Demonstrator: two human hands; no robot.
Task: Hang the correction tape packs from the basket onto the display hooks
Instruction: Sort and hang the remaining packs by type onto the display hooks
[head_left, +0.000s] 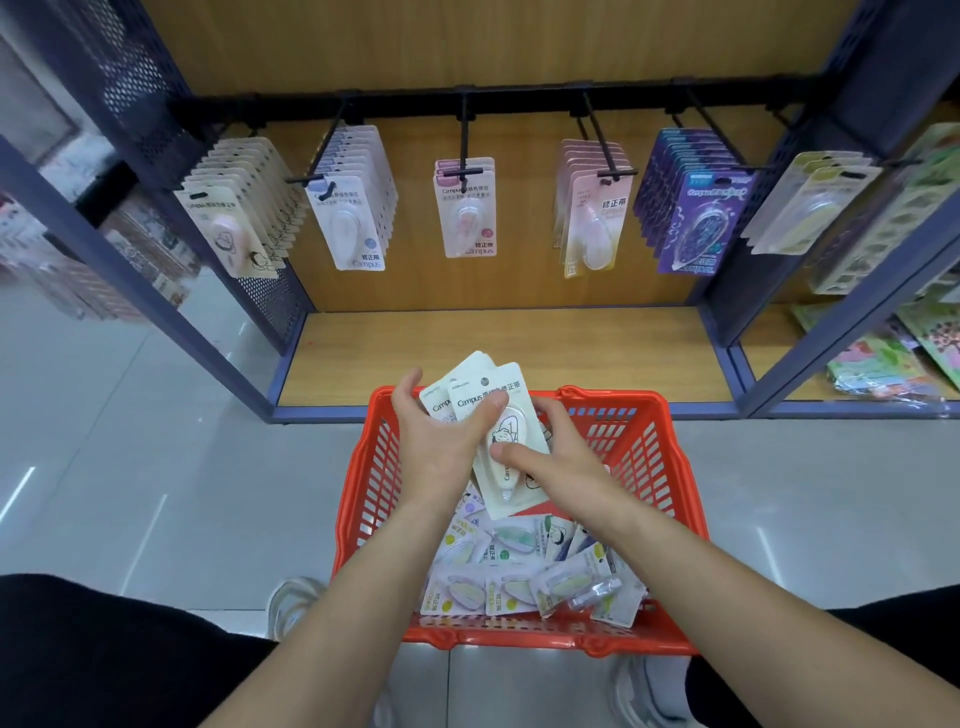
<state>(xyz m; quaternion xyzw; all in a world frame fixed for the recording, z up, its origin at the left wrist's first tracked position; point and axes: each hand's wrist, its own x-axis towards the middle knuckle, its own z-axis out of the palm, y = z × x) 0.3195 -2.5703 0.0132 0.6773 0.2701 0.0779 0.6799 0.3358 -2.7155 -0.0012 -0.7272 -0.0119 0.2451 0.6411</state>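
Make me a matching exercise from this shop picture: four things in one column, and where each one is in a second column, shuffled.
Things
1. orange plastic mesh basket
2. dark purple carded correction tape packs
3. cream carded correction tape packs
4. loose yellow-green tape packs

Places
A. hanging below the black display rail
B. gripped between the left hand and the right hand
C. standing on the grey floor
D. lying in the bottom of the basket

Pairs: 1-C, 2-A, 3-B, 4-D
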